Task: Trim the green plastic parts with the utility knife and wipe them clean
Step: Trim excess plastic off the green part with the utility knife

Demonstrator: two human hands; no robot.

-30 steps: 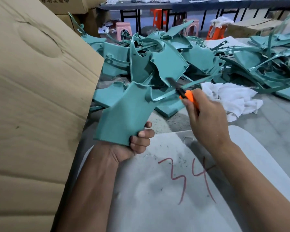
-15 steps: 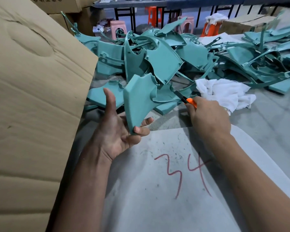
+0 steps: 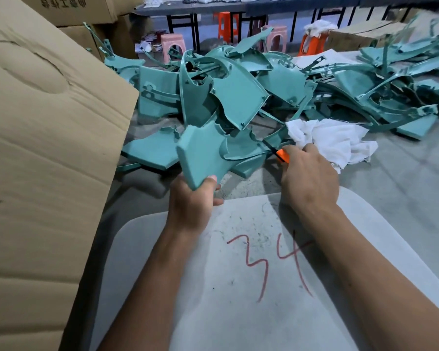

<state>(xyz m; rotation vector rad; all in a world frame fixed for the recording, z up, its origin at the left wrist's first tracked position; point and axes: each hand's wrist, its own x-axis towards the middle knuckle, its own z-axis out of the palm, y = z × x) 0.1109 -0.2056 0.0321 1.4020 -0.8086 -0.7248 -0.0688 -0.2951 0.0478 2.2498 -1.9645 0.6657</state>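
Head view shows the left hand gripping the near lower corner of a green plastic part, held tilted above the worktop just this side of the heap of parts. The right hand is clamped round the orange utility knife, whose dark blade seems to meet the part's right edge, though the contact is too small to confirm. To trim well, hold the part steady, draw the blade along the edge in shallow strokes clear of the left fingers, then reach for the white rag just beyond.
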